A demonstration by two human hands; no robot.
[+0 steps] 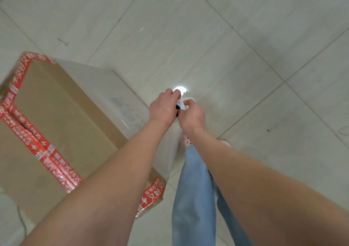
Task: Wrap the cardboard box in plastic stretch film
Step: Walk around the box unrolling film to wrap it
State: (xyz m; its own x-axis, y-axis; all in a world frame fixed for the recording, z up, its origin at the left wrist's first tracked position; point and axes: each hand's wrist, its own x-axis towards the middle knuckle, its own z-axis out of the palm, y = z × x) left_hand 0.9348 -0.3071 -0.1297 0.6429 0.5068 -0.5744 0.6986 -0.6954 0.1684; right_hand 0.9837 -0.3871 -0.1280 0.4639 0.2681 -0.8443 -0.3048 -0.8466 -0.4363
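Beside cardboard box [56, 104], left hand [162, 108], right hand [193, 117], curled round film roll [184, 104]

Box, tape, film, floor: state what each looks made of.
Box: matte brown cardboard, going by colour and flap seam. Tape: glossy red plastic, printed white, with glare. Stretch film: thin clear plastic, hazy sheen over the box side. Floor: pale glazed tile, probably ceramic, with grout lines.

Box [56, 113] on floor [245, 38]; film roll [182, 105] to right, between left hand [161, 109], right hand [192, 118].
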